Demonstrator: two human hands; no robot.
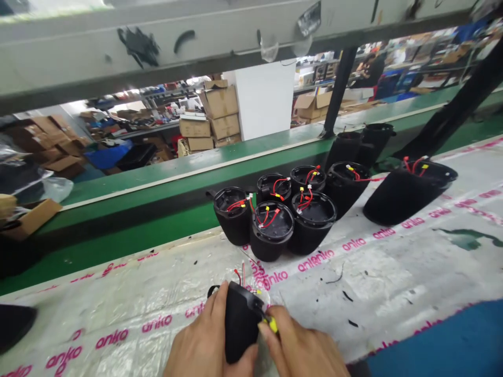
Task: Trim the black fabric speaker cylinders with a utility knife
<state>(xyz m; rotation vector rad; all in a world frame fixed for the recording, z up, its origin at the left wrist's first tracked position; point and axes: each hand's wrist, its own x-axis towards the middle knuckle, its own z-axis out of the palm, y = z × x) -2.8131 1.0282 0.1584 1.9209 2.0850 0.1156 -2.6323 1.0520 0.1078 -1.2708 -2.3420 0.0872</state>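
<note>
A black cup-shaped housing [239, 324] lies on its side near the table's front edge. My left hand [206, 340] wraps around its left flank. My right hand [301, 348] pinches a small yellow connector [272, 324] at the housing's rim, where red wires [238, 276] stick out behind. Farther back stands a cluster of several upright black housings [286, 212], each with red wires and yellow plugs inside.
The table wears a plastic sheet with pink "anko" tape [314, 260]. A larger black housing [404, 191] lies tilted at the right. A green conveyor belt [129, 230] runs behind the table. Stacked cardboard boxes [220, 115] stand beyond. A blue mat [444, 345] covers the front right corner.
</note>
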